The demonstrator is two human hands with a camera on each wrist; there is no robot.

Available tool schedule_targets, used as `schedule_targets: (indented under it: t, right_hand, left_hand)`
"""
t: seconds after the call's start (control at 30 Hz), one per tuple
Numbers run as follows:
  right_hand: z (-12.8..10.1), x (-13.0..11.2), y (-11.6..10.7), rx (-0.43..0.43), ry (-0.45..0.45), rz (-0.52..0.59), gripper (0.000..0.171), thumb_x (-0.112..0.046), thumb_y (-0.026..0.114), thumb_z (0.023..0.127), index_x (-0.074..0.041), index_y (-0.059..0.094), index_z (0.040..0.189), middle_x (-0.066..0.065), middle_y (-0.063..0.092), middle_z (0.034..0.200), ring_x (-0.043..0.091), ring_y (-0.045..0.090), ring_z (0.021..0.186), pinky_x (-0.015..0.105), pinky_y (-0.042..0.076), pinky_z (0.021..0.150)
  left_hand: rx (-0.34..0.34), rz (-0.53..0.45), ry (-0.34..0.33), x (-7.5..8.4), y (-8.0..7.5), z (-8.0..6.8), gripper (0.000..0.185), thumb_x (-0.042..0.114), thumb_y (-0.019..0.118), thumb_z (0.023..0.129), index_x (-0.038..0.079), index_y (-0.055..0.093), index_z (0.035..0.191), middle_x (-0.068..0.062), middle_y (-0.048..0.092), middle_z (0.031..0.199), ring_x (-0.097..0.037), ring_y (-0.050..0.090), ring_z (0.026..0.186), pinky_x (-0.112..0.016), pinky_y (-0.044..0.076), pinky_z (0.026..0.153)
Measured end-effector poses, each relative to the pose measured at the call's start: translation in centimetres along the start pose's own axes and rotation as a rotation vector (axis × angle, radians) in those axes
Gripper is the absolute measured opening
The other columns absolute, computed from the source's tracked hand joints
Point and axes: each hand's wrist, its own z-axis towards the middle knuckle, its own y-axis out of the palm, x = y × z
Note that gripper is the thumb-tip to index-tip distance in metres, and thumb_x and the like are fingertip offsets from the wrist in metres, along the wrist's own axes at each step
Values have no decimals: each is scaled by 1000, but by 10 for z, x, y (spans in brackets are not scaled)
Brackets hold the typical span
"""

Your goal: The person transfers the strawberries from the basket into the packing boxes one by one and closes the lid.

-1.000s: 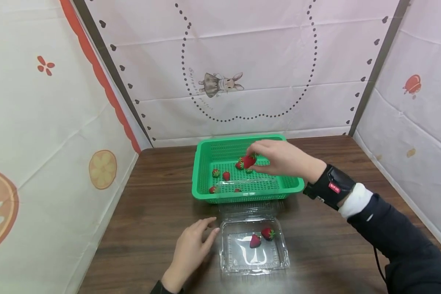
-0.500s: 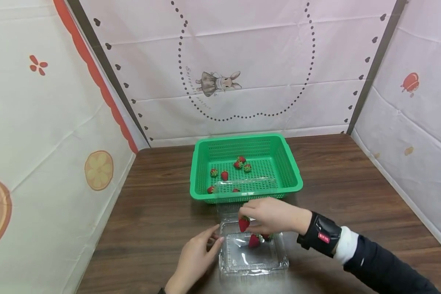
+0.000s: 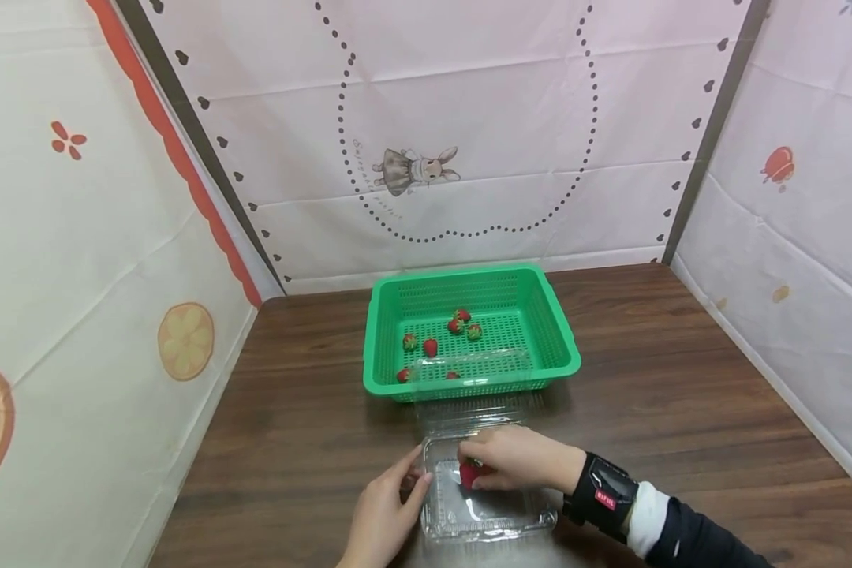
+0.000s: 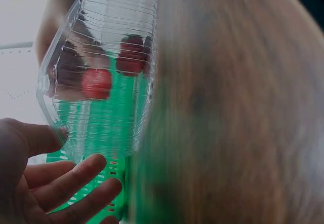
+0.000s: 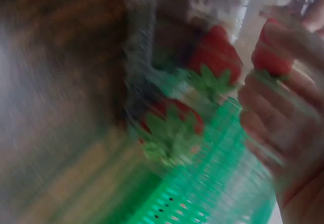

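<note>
One strawberry (image 3: 468,473) has come down with my right hand (image 3: 514,459) from the green basket (image 3: 561,335) at centre frame into the clear clamshell box (image 3: 532,517) at lower centre. A second ago I held that berry up over the basket; now my fingertips are still pinched on it inside the box, low against its floor. The two berries already lying there are hidden under my hand in the head view, though the right wrist view, blurred, shows two red ones (image 5: 217,51) beside my fingers. My left hand (image 3: 383,521) has stayed at the box's left edge, fingers loosely spread and touching the rim. I judge this berry is about placed, not yet let go. Six or so strawberries (image 3: 457,325) remain in the basket.
</note>
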Motion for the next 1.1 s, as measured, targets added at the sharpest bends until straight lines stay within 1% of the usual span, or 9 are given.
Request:
schedule_targets:
  t: [0.17, 0.3, 0.37, 0.43, 0.57, 0.67, 0.83, 1.1]
  right_hand:
    - [-2, -1, 15, 9, 28, 11, 23, -28, 78, 89, -19, 59, 100, -13, 61, 87, -4, 54, 76, 13, 46, 66]
    - [-4, 0, 22, 58, 24, 14, 23, -25, 79, 88, -19, 59, 98, -13, 61, 88, -4, 55, 79, 15, 47, 69]
    - [-4, 0, 24, 90, 12, -13, 24, -25, 80, 87, -19, 60, 97, -13, 61, 88, -2, 57, 79, 16, 48, 70]
    - [-5, 1, 27, 114, 2, -39, 24, -25, 81, 86, -19, 60, 97, -12, 61, 88, -1, 57, 79, 17, 49, 70]
    - [-5, 2, 31, 137, 4, -86, 24, -27, 80, 86, -19, 62, 99, -13, 61, 89, 1, 58, 81, 19, 51, 73]
    - [-6, 1, 31, 137, 21, -94, 23, -28, 79, 88, -19, 63, 101, -13, 61, 91, 1, 59, 82, 20, 51, 75]
    - [-7, 0, 31, 134, 45, -75, 22, -27, 77, 90, -19, 65, 106, -11, 63, 95, 2, 61, 86, 21, 52, 77]
    - [-6, 6, 33, 150, 40, -58, 22, -27, 78, 90, -18, 67, 107, -10, 64, 96, 3, 62, 87, 20, 53, 78]
  left_hand:
    - [19, -35, -26, -1, 3, -3, 44, 31, 69, 97, 10, 64, 136, 9, 71, 94, -6, 67, 85, -35, 57, 78]
    - [63, -61, -9, -3, 8, -5, 43, 29, 69, 97, 9, 64, 135, 10, 71, 93, -4, 66, 83, -33, 56, 77]
    - [87, -68, 1, -4, 10, -6, 43, 29, 70, 97, 9, 65, 134, 10, 72, 93, -3, 66, 83, -33, 56, 77]
    - [97, -68, 8, -4, 11, -5, 42, 30, 69, 97, 9, 65, 134, 11, 72, 93, -2, 66, 82, -33, 56, 77]
    - [99, -67, 10, -4, 12, -4, 43, 31, 68, 98, 9, 65, 134, 10, 72, 93, -2, 66, 83, -35, 56, 78]
    - [91, -66, 12, -4, 11, -4, 44, 34, 67, 99, 9, 64, 135, 10, 72, 94, -3, 66, 84, -35, 57, 78]
    - [85, -60, 17, -5, 12, -2, 45, 36, 65, 100, 10, 64, 136, 10, 73, 95, -3, 66, 85, -35, 57, 78]
    - [101, -48, 24, -4, 14, 1, 44, 31, 66, 99, 8, 63, 137, 11, 73, 93, -3, 65, 84, -36, 56, 78]
